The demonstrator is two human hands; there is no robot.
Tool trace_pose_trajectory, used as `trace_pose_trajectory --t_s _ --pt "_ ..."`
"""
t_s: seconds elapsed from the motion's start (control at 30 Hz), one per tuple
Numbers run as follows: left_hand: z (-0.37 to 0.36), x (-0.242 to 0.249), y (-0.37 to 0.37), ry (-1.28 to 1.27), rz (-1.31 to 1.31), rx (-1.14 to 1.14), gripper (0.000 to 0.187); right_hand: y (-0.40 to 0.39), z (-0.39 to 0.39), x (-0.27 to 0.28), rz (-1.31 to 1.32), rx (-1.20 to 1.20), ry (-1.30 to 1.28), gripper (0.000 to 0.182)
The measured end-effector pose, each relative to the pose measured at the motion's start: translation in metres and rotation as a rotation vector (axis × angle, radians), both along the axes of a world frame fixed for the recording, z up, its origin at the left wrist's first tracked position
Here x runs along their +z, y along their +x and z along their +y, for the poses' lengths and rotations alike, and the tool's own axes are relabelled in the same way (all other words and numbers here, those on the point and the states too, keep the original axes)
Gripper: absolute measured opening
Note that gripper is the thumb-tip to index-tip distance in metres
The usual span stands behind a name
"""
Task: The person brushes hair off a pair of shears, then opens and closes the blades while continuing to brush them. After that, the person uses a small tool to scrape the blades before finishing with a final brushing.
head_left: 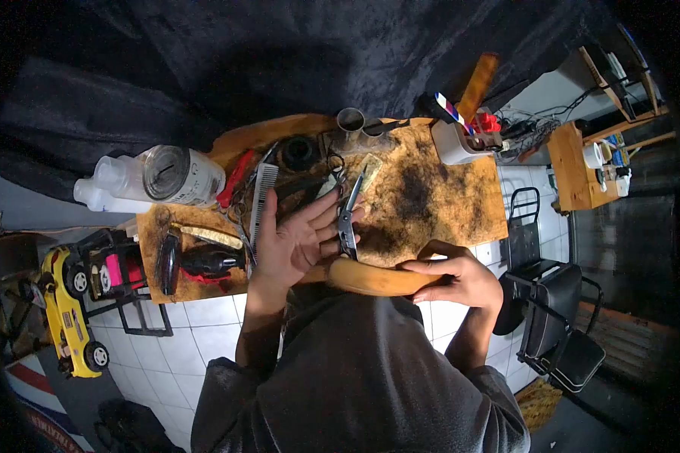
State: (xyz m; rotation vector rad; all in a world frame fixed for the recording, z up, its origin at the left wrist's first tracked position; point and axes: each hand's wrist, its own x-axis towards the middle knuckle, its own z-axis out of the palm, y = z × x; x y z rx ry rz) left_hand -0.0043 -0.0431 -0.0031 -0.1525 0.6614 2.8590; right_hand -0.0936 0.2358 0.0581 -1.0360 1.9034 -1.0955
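Observation:
My left hand (pixel 295 241) lies over the worn wooden table (pixel 438 204) with its fingers spread. Silver scissors (pixel 349 219) sit between its thumb and fingertips, blades pointing away from me. My right hand (pixel 457 279) is curled over the table's rounded front edge (pixel 370 279), fingers wrapped on the wood. A grey comb (pixel 263 200) lies just left of the left hand.
Clear plastic bottles (pixel 159 177) and a black hair clipper (pixel 204 264) lie at the table's left. Metal cups (pixel 351 119) and a white holder with tools (pixel 457 140) stand at the back. A yellow toy car (pixel 68 309) and a black chair (pixel 559 325) stand on the tiled floor.

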Motion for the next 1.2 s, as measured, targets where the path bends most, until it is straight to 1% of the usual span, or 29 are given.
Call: trace_pose_trajectory --t_s 0.07,0.1,0.13,0.17,0.2,0.23,0.3,0.33,0.37,0.43,0.5,0.53,0.57,0.63,0.67,0.77,0.8,0.83,0.9,0.93,0.97,1.0,1.03,1.07,1.1,1.17,1.2 --pt "-0.001 -0.002 0.002 -0.020 -0.009 -0.027 0.100 -0.001 0.002 -0.004 0.023 -0.050 -0.032 0.053" --pt "-0.002 -0.003 0.003 -0.031 -0.012 -0.040 0.097 -0.004 0.001 -0.007 0.192 -0.066 -0.075 0.053" --pt "-0.005 -0.018 0.006 0.149 0.037 -0.076 0.097 -0.003 -0.002 -0.008 0.219 -0.188 -0.076 0.053" --pt "-0.005 -0.024 0.007 0.137 0.058 -0.086 0.096 0.000 -0.007 -0.009 0.244 -0.312 -0.077 0.054" --pt "-0.003 -0.022 0.005 0.127 0.080 -0.097 0.096 0.003 -0.013 -0.004 0.267 -0.383 0.005 0.053" --pt "-0.002 -0.020 0.004 0.115 0.101 -0.108 0.095 0.003 -0.012 -0.003 0.226 -0.329 0.006 0.053" --pt "-0.002 -0.013 0.003 -0.007 0.047 -0.022 0.095 0.003 -0.009 -0.003 0.144 -0.215 0.005 0.054" --pt "0.000 -0.004 0.000 -0.067 0.044 0.037 0.094 0.005 -0.006 -0.004 0.023 -0.157 0.031 0.053" --pt "0.001 0.003 -0.001 -0.127 0.041 0.095 0.094 0.005 -0.004 -0.012 0.112 -0.073 -0.099 0.057" --pt "-0.003 0.005 0.002 -0.094 0.023 0.098 0.093 0.003 -0.002 -0.008 0.126 -0.012 -0.058 0.056" --pt "-0.005 0.004 0.004 -0.100 0.007 0.093 0.094 0.001 0.003 -0.010 0.070 -0.082 -0.090 0.057" --pt "-0.008 0.003 0.006 -0.100 -0.011 0.053 0.095 -0.003 0.002 -0.007 0.197 -0.102 -0.113 0.058" --pt "-0.008 0.001 0.006 -0.106 -0.002 0.015 0.096 -0.002 -0.001 -0.008 0.218 -0.197 -0.110 0.057" --pt "-0.004 -0.002 0.006 -0.118 0.019 -0.064 0.096 0.001 -0.013 -0.002 0.234 -0.378 -0.009 0.057" --pt "-0.001 -0.001 0.006 -0.171 -0.060 -0.040 0.102 -0.002 -0.014 -0.008 0.296 -0.345 -0.022 0.061" --pt "0.004 0.013 0.004 -0.227 -0.040 0.092 0.104 0.004 -0.002 -0.017 -0.015 -0.115 -0.014 0.061" --pt "0.000 0.009 0.001 -0.186 -0.025 0.114 0.103 0.001 -0.005 -0.013 0.084 0.030 -0.052 0.057" --pt "-0.002 0.007 0.003 -0.172 -0.031 0.115 0.102 0.001 -0.008 -0.007 0.073 0.073 -0.067 0.053" --pt "-0.006 0.009 0.005 -0.144 -0.045 0.119 0.102 -0.001 -0.006 -0.005 0.083 0.109 -0.055 0.054" --pt "-0.005 0.013 0.005 -0.197 -0.029 0.110 0.101 -0.003 -0.006 -0.008 0.119 0.051 -0.093 0.055" --pt "-0.005 0.012 0.007 -0.175 -0.061 0.099 0.101 -0.005 -0.006 -0.011 0.155 -0.009 -0.131 0.055" --pt "-0.004 0.012 0.008 -0.153 -0.092 0.087 0.101 -0.007 -0.011 -0.004 0.221 -0.068 -0.091 0.055" --pt "-0.004 0.010 0.009 -0.132 -0.120 0.074 0.101 -0.004 -0.015 -0.007 0.289 -0.227 -0.116 0.055" --pt "-0.004 -0.001 0.011 -0.115 -0.104 0.040 0.101 -0.003 -0.020 -0.002 0.279 -0.304 -0.065 0.053" --pt "-0.004 -0.002 0.011 -0.115 -0.092 0.025 0.102 -0.002 -0.023 0.002 0.269 -0.383 -0.015 0.051" --pt "-0.003 -0.003 0.012 -0.115 -0.069 -0.002 0.103 -0.003 -0.018 -0.012 0.319 -0.239 -0.085 0.055" --pt "-0.001 0.004 0.009 -0.083 -0.045 0.011 0.105 -0.002 -0.019 -0.001 0.249 -0.121 -0.025 0.055"
